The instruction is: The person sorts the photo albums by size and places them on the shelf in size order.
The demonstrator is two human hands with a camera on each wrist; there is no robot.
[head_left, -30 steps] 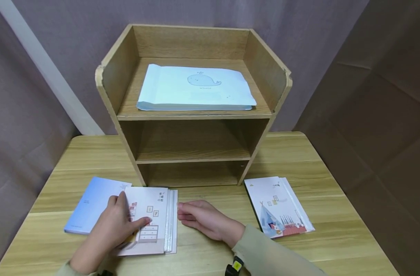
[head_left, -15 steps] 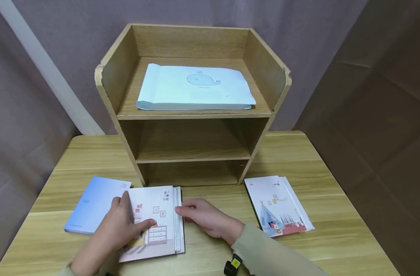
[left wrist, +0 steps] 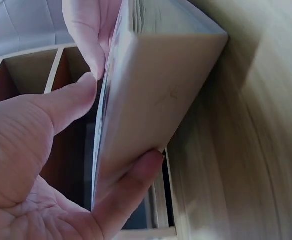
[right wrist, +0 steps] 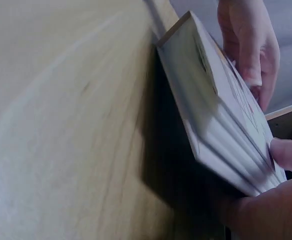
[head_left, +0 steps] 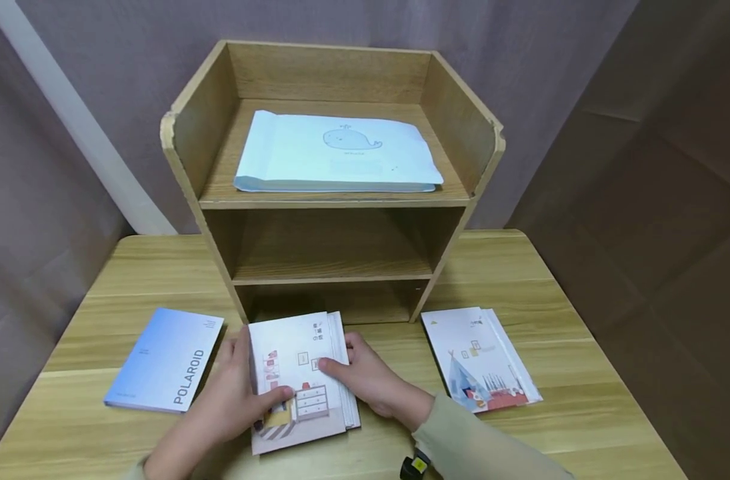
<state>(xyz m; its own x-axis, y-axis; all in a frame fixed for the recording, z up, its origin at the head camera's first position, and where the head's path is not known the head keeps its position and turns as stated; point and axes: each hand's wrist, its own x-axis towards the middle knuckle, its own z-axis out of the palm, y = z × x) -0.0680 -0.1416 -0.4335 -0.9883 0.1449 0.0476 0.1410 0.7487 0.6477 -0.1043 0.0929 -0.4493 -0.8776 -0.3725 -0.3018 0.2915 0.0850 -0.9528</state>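
A white illustrated book (head_left: 312,401) with a drawing of drawers and picture frames on its cover is between my two hands. My left hand (head_left: 233,400) grips its left side, thumb over the cover. On the opposite side, my right hand (head_left: 373,380) pinches the spine edge with the thumb on top. The left wrist view shows the book's pale edge (left wrist: 156,85) with a finger beneath it. Seen from the right wrist, the layered spine side (right wrist: 211,117) stands at a slant above the table, with a dark shadow under it.
A wooden shelf unit (head_left: 331,277) stands right behind the book, with a whale-covered album (head_left: 341,153) on top. The blue POLAROID book (head_left: 163,360) lies at left. Another white book (head_left: 479,360) with a tent drawing lies at right on the wooden table (head_left: 581,400).
The book has moved right and slightly toward the shelf, uncovering the blue book. My left hand moved with it. My right hand went from beside the edge to gripping it.
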